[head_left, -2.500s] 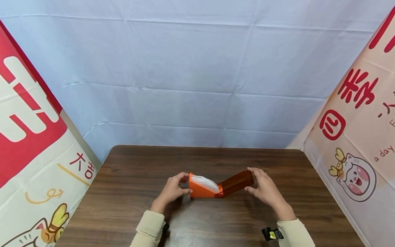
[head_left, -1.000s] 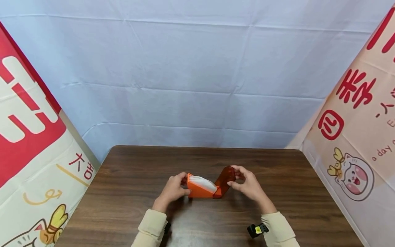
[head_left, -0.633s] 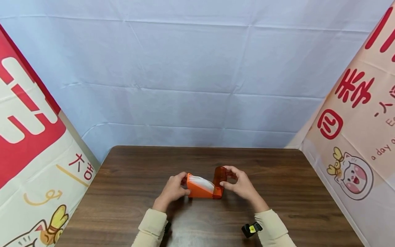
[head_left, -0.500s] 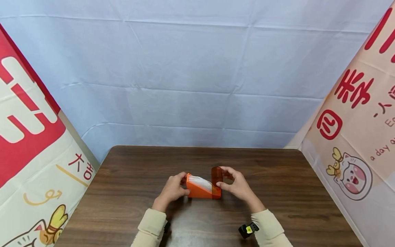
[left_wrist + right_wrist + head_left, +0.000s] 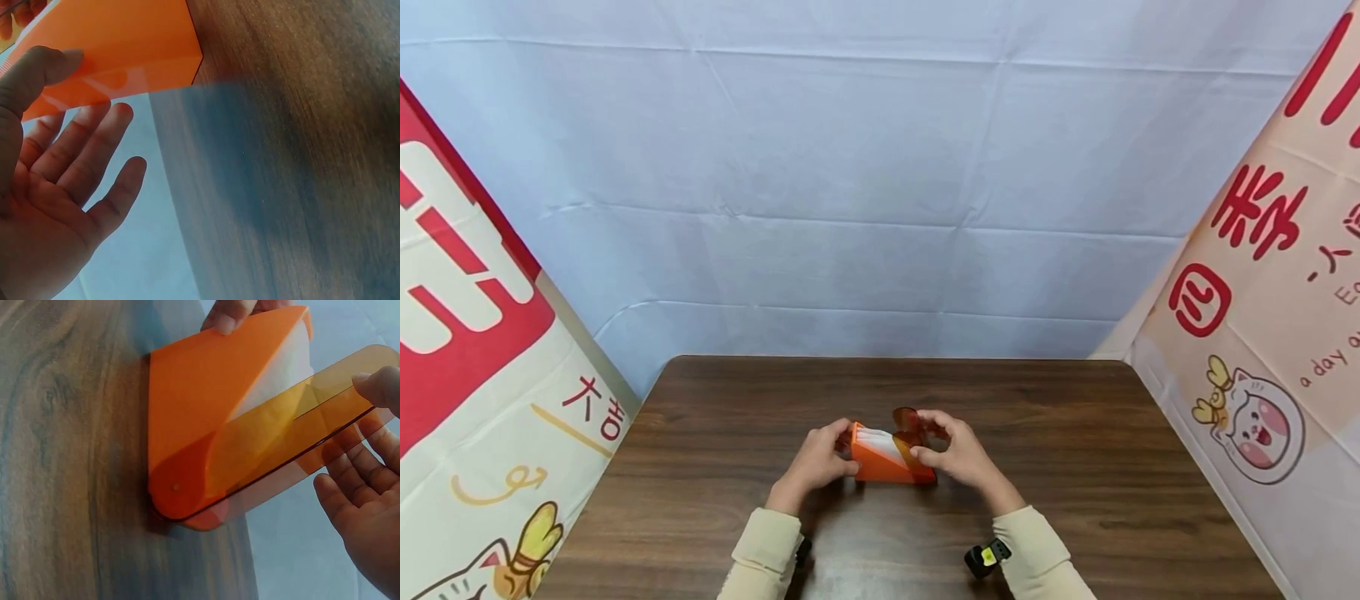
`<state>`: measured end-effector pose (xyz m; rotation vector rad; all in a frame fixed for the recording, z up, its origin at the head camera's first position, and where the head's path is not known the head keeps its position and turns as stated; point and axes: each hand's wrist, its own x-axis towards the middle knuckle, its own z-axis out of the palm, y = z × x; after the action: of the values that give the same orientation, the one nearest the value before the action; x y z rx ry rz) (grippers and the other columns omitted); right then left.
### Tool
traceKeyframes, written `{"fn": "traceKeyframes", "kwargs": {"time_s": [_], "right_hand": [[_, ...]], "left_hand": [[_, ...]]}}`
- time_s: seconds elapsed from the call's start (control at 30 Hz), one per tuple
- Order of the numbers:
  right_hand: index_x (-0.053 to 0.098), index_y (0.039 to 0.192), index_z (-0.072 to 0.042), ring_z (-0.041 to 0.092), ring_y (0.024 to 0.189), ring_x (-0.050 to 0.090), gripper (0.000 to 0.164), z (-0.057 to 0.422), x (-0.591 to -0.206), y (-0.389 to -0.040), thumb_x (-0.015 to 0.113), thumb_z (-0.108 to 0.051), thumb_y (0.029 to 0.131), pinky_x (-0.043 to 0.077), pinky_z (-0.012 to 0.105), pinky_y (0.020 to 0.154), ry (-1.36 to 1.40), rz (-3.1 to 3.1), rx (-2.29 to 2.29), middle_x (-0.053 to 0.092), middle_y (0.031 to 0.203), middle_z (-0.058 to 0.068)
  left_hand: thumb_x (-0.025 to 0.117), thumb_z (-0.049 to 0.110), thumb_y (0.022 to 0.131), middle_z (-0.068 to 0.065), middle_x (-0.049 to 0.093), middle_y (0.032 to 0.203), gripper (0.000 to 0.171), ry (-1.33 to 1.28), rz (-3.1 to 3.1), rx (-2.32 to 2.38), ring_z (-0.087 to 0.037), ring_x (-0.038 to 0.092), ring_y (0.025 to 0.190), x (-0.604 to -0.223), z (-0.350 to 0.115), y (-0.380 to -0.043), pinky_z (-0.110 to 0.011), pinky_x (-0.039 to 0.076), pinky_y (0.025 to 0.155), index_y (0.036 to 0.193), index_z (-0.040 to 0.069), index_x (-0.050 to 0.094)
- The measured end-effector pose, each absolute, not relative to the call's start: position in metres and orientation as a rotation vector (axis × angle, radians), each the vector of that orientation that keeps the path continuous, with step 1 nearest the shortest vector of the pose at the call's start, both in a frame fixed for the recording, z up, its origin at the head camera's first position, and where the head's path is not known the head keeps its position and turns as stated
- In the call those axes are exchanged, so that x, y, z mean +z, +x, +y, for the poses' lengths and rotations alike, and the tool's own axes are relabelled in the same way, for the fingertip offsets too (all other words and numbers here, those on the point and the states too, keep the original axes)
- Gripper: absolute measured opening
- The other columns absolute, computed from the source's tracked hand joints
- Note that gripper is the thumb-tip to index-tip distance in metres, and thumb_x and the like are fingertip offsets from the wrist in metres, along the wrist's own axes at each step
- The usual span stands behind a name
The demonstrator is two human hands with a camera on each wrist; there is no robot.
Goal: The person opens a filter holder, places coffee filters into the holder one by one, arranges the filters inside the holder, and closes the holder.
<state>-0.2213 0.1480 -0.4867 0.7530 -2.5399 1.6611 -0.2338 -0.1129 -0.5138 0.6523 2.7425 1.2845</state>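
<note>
Lid swung up from lying flat out to the right and now tilted over the white tissues (image 5: 284,365), roughly half closed. Right hand (image 5: 951,454) pinching the translucent lid (image 5: 294,419), thumb on its edge (fingers curled behind). Left hand (image 5: 816,462) gripping the orange box (image 5: 883,462) at its left end, thumb on the near face. Box resting mid-table (image 5: 1075,433), between both hands. Closing looks nearly done.

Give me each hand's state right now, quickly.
Left hand: grips the orange box at its left end.
Right hand: pinches the translucent lid, partly closed.
</note>
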Motion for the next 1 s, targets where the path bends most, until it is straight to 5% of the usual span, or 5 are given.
{"fn": "traceKeyframes", "kwargs": {"time_s": [1.0], "right_hand": [[0.06, 0.119, -0.008, 0.015, 0.09, 0.055, 0.043, 0.116, -0.517, -0.225, 0.075, -0.014, 0.079, 0.047, 0.033, 0.077, 0.835, -2.624, 1.467, 0.06, 0.107, 0.0]], "left_hand": [[0.077, 0.0, 0.071, -0.001, 0.063, 0.092, 0.037, 0.631, 2.59, 1.408, -0.015, 0.063, 0.08, -0.522, -0.114, -0.235, -0.026, 0.052, 0.068, 0.103, 0.007, 0.061]]}}
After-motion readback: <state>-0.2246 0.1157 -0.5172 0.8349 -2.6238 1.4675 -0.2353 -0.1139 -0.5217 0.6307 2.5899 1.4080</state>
